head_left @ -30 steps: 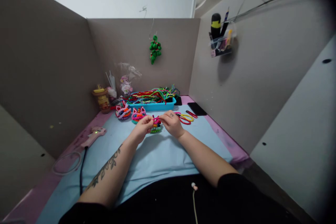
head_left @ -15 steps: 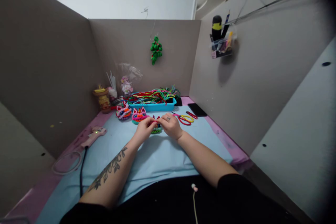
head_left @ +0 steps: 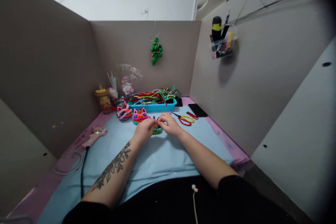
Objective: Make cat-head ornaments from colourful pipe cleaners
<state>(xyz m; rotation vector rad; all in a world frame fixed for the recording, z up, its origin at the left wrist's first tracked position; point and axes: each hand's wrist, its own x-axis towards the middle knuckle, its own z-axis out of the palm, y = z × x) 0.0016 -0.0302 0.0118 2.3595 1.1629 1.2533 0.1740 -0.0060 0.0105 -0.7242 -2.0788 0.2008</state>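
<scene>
My left hand (head_left: 145, 128) and my right hand (head_left: 169, 124) meet over the middle of the blue cloth, fingertips pinched together. Between them is a small red piece of pipe cleaner (head_left: 158, 120), mostly hidden by the fingers. Just behind and below the fingertips sits a partly covered pipe-cleaner figure with a green base (head_left: 158, 131). Left of it stand a pink and orange pipe-cleaner figure with ears and a horn (head_left: 140, 116) and a similar pink and lilac one (head_left: 124, 112).
A blue tray (head_left: 151, 107) of coloured pipe cleaners lies behind the hands. To the right are red-and-yellow-handled pliers or scissors (head_left: 186, 120), a red-handled tool (head_left: 193, 115) and a black phone (head_left: 197, 110). A pink glue gun (head_left: 95, 137) with its cord rests left. Grey panels enclose the table.
My right hand has turned slightly, its fingers curling differently around the red piece. Both hands stay together at the same spot; the view has shifted a little.
</scene>
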